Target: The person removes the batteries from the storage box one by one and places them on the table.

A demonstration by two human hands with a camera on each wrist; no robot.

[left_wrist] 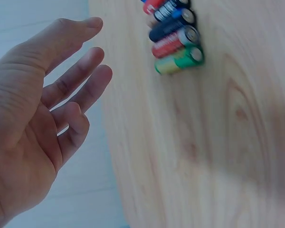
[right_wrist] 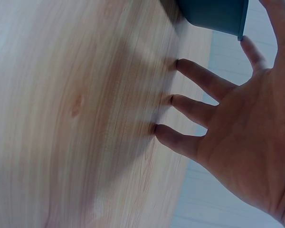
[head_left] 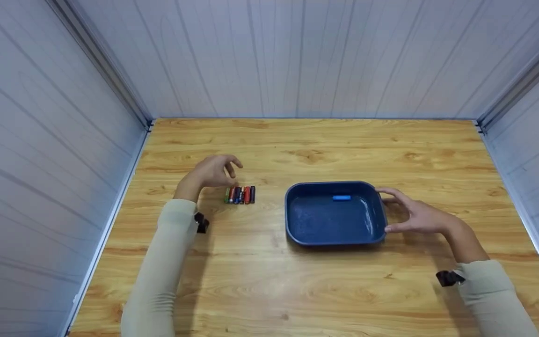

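Several batteries (head_left: 240, 194) of mixed colours lie side by side in a row on the wooden table. My left hand (head_left: 214, 171) hovers just behind and above the row, fingers loosely bent; its fingertips hold nothing in the left wrist view, where the green battery (left_wrist: 180, 60) ends the row. A dark blue rectangular basin (head_left: 335, 224) stands to the right, with one bright blue battery (head_left: 342, 198) lying inside near its back wall. My right hand (head_left: 421, 216) is spread at the basin's right side, thumb and index finger touching its rim. Its other fingertips rest on the table in the right wrist view.
Pale panelled walls (head_left: 279, 56) enclose the wooden table (head_left: 269, 290) at the back, left and right. A stretch of bare wood separates the battery row from the basin. Black bands (head_left: 449, 278) sit at both sleeves.
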